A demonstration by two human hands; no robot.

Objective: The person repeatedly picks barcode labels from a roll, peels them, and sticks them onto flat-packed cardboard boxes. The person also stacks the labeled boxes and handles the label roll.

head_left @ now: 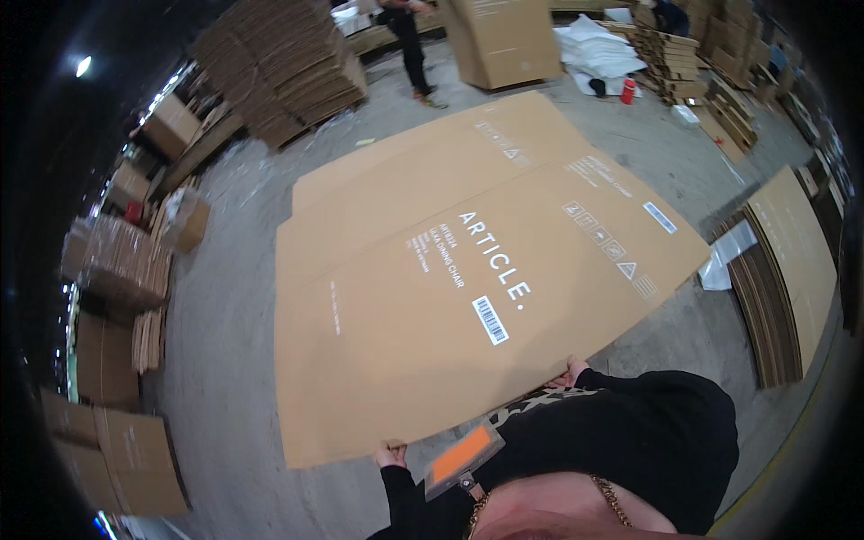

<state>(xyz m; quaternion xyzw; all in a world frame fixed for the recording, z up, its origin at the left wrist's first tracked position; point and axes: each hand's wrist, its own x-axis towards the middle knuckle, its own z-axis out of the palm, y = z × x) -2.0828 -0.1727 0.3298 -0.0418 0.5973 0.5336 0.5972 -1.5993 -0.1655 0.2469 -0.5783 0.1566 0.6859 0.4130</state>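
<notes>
A large flattened cardboard box (378, 297) spreads out in front of me, brown with white print, handling symbols and white barcode labels. Crease lines run across it. At its near edge, toward the left corner, my left hand (391, 452) is closed on the cardboard. Farther right along that same edge, my right hand (570, 371) grips it too, with some fingers hidden beneath. Both arms are in black sleeves. An orange badge (462, 453) hangs at my chest, close to the near edge.
Stacked flat cardboard (783, 270) stands at the right, with clear plastic (727, 255) beside it. A tall cardboard pile (279, 67) is at the far left. Beyond the sheet are a person (411, 49), a big carton (504, 40) and a red bottle (628, 90). Boxes (117, 459) line the left.
</notes>
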